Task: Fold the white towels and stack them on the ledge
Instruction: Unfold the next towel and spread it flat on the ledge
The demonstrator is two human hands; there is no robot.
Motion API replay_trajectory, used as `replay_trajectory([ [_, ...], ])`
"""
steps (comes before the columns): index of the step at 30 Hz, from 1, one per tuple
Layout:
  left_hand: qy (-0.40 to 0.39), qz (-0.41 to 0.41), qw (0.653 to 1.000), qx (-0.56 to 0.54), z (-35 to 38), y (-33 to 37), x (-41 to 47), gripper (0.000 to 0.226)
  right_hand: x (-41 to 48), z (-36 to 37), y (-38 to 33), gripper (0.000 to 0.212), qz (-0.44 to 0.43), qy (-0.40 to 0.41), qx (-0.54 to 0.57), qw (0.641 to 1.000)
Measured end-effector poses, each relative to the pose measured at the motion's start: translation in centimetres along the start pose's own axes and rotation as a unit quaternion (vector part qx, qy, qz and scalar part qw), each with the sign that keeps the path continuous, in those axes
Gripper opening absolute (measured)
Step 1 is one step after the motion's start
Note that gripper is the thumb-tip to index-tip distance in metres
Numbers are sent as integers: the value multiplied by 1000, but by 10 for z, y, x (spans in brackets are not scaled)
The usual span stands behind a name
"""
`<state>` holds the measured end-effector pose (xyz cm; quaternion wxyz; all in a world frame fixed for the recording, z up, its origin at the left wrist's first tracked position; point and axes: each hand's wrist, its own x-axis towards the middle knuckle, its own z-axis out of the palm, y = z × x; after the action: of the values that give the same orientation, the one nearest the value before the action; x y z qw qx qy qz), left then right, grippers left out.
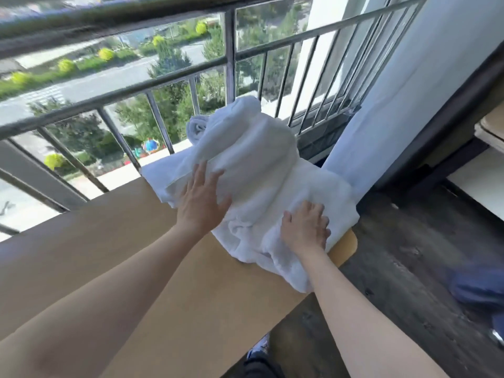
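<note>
On tan ledge (114, 241), white towels (253, 159) heaped, both hands flat on them

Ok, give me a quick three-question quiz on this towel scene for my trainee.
1. True or false: the left hand and right hand both rest on the towels.
2. The towels lie on: A the floor, B the ledge, C a chair.
3. Fill in: behind the towels stands a metal ____.
Key: 1 true; 2 B; 3 railing.
</note>
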<state>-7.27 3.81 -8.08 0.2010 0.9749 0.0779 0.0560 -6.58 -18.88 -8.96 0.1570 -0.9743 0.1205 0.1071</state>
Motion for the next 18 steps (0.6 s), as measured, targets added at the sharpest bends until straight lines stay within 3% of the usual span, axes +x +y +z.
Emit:
replay_trajectory([
  [4,27,-73,996,-39,28,10,43,78,48,4,17,58,37,-26,20,999],
  [9,35,-109,993,40,47,18,64,79,73,9,11,69,53,-18,45,997],
  [13,80,-94,989,85,59,26,61,80,88,14,6,58,61,-35,56,996],
  [18,79,-115,989,41,66,44,58,71,100,21,1,43,65,-41,54,996],
])
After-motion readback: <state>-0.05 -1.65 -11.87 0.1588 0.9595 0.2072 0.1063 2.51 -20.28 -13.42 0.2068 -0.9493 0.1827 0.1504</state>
